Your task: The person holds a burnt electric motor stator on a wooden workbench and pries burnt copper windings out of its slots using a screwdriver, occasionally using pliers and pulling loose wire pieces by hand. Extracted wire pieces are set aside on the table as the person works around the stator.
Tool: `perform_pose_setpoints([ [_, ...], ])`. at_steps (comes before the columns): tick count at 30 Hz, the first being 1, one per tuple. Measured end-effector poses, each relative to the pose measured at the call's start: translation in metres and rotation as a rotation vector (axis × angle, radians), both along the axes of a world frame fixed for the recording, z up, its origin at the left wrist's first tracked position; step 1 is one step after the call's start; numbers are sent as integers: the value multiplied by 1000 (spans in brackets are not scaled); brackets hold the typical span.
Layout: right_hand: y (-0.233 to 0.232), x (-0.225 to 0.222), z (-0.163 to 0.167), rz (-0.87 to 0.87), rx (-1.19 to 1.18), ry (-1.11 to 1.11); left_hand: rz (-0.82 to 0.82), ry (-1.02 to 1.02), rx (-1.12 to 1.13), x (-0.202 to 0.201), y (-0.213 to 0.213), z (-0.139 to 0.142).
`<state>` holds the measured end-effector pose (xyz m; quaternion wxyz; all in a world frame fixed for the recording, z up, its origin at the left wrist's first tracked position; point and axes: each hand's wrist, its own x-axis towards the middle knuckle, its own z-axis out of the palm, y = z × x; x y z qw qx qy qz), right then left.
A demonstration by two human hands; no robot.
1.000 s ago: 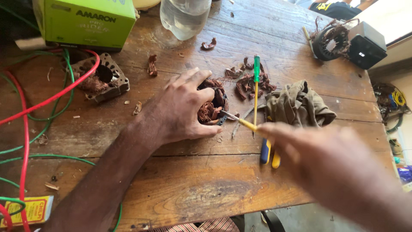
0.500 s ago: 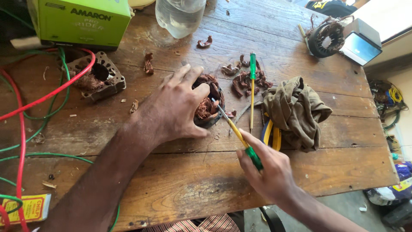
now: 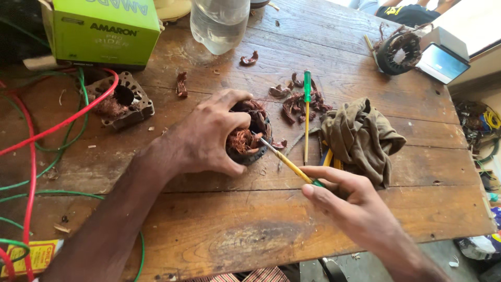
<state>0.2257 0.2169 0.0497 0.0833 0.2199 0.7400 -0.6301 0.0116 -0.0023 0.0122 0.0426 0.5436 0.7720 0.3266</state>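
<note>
Left hand point(image 3: 209, 136) wraps its grip around a dark motor stator point(image 3: 250, 137) with copper windings, resting on the wooden tabletop point(image 3: 250, 230). Right hand point(image 3: 344, 198) pinches a yellow-shafted screwdriver point(image 3: 286, 163), whose tip touches the windings just right of the left fingers. Beside it lie an olive rag point(image 3: 362, 137) and a second, green-handled screwdriver point(image 3: 307, 104).

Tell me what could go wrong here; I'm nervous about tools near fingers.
1. The yellow-shafted screwdriver points into the round motor stator with copper windings that the left hand grips; a slip could jab its fingers.
2. Prying may nick the copper wire.
3. The right hand holds the tool far back, which probably gives less control.
</note>
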Motion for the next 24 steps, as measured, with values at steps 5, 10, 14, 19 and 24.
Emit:
perform_pose_setpoints([
  [5, 20, -12, 13, 200, 494, 113, 13, -68, -6, 0, -2, -4],
  [10, 39, -26, 2, 528, 968, 664, 7, -71, 10, 0, 0, -4],
  [14, 43, -52, -28, 579, 1128, 792, -9, -130, -9, -3, -2, 1],
  [19, 37, -45, -35, 529, 1030, 777, -4, -97, 61, -3, -6, 1],
  [24, 6, -12, -26, 302, 673, 483, 21, -71, 42, -4, -3, -6],
])
